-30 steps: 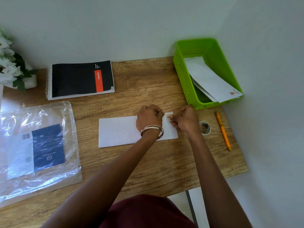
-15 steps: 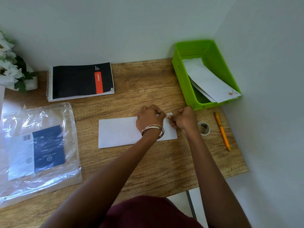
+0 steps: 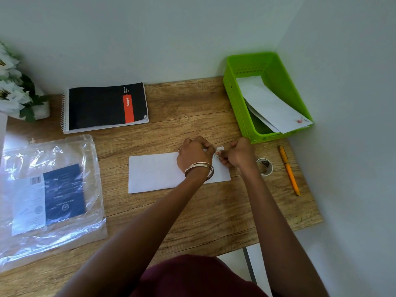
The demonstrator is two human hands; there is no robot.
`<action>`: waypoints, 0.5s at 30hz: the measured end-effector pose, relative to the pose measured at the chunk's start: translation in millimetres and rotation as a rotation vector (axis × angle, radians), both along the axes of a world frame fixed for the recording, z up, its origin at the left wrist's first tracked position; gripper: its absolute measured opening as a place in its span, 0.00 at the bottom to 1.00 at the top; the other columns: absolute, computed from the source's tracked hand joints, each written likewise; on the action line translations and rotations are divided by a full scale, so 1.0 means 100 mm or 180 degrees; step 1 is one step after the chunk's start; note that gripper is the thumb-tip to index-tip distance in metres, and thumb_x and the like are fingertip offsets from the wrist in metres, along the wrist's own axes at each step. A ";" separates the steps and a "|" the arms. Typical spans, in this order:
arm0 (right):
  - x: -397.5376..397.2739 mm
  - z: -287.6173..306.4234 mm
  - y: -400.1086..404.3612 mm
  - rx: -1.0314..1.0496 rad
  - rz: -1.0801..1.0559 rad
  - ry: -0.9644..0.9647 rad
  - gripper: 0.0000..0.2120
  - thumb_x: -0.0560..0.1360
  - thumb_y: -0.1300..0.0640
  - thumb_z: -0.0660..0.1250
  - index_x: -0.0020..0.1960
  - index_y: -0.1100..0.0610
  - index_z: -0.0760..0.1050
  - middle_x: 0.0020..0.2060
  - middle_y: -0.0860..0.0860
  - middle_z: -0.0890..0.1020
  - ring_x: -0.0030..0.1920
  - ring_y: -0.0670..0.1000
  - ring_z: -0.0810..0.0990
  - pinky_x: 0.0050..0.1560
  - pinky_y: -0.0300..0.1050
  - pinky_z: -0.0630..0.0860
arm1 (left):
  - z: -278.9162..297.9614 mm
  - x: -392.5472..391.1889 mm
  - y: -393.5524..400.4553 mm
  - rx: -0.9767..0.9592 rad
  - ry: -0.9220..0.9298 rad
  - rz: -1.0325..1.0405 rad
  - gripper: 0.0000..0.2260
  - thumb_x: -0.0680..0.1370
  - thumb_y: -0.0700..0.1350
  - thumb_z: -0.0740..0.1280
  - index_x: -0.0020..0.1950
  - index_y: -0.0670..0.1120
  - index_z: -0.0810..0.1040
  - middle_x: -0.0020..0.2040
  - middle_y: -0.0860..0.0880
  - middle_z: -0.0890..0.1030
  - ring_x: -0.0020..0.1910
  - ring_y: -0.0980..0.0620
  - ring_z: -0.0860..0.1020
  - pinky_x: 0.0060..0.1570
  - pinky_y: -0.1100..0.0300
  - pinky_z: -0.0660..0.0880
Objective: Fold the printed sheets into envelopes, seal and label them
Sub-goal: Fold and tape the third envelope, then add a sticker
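Both hands are meeting over the far right corner of a white envelope [image 3: 158, 171] that is lying flat on the wooden desk [image 3: 192, 215]. The left hand [image 3: 194, 154] and the right hand [image 3: 237, 154] are each pinching a small white sticker [image 3: 219, 151] between curled fingers, holding it just above the envelope's corner. Bangles [image 3: 200, 169] are sitting on the left wrist. Just right of the right hand a tape roll [image 3: 265, 166] is resting, with an orange pen [image 3: 289, 170] beyond it. Farther right, a green basket [image 3: 237, 103] is holding finished envelopes [image 3: 272, 108]. On the left a notebook [image 3: 100, 106] and a plastic bag [image 3: 51, 196] are lying.
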State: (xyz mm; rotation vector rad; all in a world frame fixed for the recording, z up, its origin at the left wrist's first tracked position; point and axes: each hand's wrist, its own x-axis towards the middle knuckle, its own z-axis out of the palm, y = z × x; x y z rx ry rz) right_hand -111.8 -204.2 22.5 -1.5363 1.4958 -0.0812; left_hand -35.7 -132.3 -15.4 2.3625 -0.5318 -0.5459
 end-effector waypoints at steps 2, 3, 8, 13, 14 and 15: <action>0.00 -0.01 0.00 -0.0057 0.0039 0.0004 0.19 0.70 0.66 0.74 0.50 0.58 0.65 0.39 0.64 0.82 0.30 0.55 0.80 0.41 0.56 0.82 | 0.00 0.00 0.00 0.0000 0.0008 -0.0001 0.05 0.70 0.54 0.71 0.41 0.55 0.79 0.46 0.53 0.76 0.48 0.48 0.76 0.40 0.57 0.74; 0.00 -0.02 0.00 -0.0084 0.0050 0.0012 0.19 0.69 0.65 0.74 0.50 0.58 0.65 0.40 0.64 0.82 0.31 0.55 0.80 0.41 0.57 0.82 | 0.00 0.00 0.00 0.0007 0.0014 -0.0004 0.05 0.70 0.53 0.71 0.42 0.55 0.79 0.46 0.53 0.75 0.49 0.48 0.76 0.40 0.57 0.73; -0.01 -0.03 0.01 -0.0225 0.0158 0.0029 0.19 0.67 0.64 0.76 0.37 0.54 0.65 0.39 0.65 0.83 0.34 0.57 0.82 0.42 0.58 0.82 | 0.01 0.00 0.00 0.0038 0.0010 -0.0010 0.05 0.70 0.53 0.70 0.42 0.55 0.79 0.47 0.52 0.75 0.49 0.47 0.76 0.39 0.58 0.72; -0.05 -0.05 -0.01 -0.0268 0.0273 0.0110 0.20 0.62 0.57 0.80 0.34 0.57 0.67 0.35 0.61 0.82 0.36 0.59 0.82 0.42 0.61 0.80 | 0.02 0.00 0.00 0.0044 -0.0005 -0.0007 0.04 0.70 0.53 0.70 0.42 0.55 0.79 0.46 0.52 0.75 0.49 0.48 0.75 0.39 0.57 0.72; -0.06 -0.07 -0.02 -0.0315 0.0293 0.0153 0.22 0.61 0.55 0.81 0.34 0.56 0.66 0.35 0.59 0.81 0.36 0.58 0.82 0.42 0.62 0.80 | 0.02 0.00 0.00 0.0047 -0.0013 -0.0002 0.04 0.70 0.53 0.70 0.42 0.55 0.79 0.46 0.52 0.75 0.49 0.48 0.75 0.39 0.58 0.72; -0.08 -0.07 -0.02 -0.0393 0.0338 0.0193 0.24 0.59 0.52 0.81 0.33 0.56 0.64 0.33 0.57 0.78 0.36 0.57 0.80 0.42 0.63 0.79 | 0.02 -0.01 0.00 0.0053 -0.0022 0.0000 0.04 0.70 0.53 0.70 0.42 0.55 0.79 0.46 0.52 0.75 0.49 0.48 0.75 0.39 0.58 0.71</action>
